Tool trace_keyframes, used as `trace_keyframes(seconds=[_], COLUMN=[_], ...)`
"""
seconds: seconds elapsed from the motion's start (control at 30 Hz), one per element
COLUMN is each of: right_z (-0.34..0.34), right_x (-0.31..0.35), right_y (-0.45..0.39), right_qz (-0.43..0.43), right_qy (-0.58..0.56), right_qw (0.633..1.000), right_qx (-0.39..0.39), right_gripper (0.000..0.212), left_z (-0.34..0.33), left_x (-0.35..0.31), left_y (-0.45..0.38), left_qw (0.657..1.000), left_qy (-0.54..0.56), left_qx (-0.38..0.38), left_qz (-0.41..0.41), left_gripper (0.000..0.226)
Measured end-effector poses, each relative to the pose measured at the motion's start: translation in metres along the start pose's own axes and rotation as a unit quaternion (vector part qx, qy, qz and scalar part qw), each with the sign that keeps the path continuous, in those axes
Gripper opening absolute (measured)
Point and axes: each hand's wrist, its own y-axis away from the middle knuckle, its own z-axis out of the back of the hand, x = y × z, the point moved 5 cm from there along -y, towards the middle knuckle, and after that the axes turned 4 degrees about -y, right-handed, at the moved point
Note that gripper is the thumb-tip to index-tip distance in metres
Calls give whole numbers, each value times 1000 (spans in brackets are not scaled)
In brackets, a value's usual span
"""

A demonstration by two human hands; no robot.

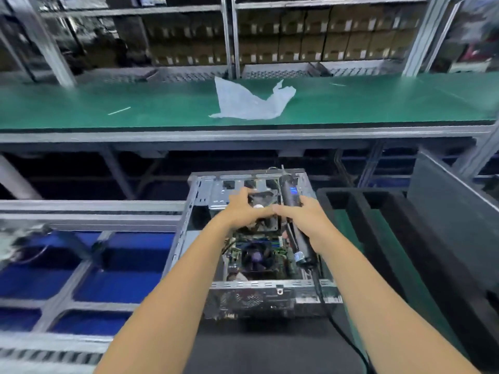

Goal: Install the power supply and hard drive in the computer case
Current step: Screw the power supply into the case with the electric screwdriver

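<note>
Metal computer case [201, 201] stiff, sharp-edged. Left hand [244, 209] fingers curled on dark boxy unit [266, 198] at 12 o'clock, likely heavy; hold by edges. Right hand [305, 217] clamps electric screwdriver [293, 209].

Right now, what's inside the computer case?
Inside the case is a circuit board with a round fan. The left hand grips a dark part at the far end, and the right hand holds a screwdriver. Both hands cover what lies beneath.

A green-topped bench [162, 103] is seen ahead, a plastic bag [251, 103] laid on it; boxes [310, 41] are stacked on shelving behind
</note>
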Motion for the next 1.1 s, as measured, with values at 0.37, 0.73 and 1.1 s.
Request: trace_keyframes(seconds=[0.37, 0.73, 1.1], right_z=[-12, -4, 27], right_x=[-52, -56, -24], right_y=[-11, 7, 28], right_qz=[-135, -192, -82], right_qy=[52, 40, -1], right_qw=[988, 977, 982], right_qx=[-44, 86, 168], right_gripper=[15, 12, 16], left_z=[-40, -47, -42], left_x=[31, 43, -43], left_y=[-4, -13, -2], left_qw=[932, 902, 968], left_qy=[-343, -417, -217], left_qx=[102, 76, -95], left_qz=[48, 82, -82], left_gripper=[64, 86, 21])
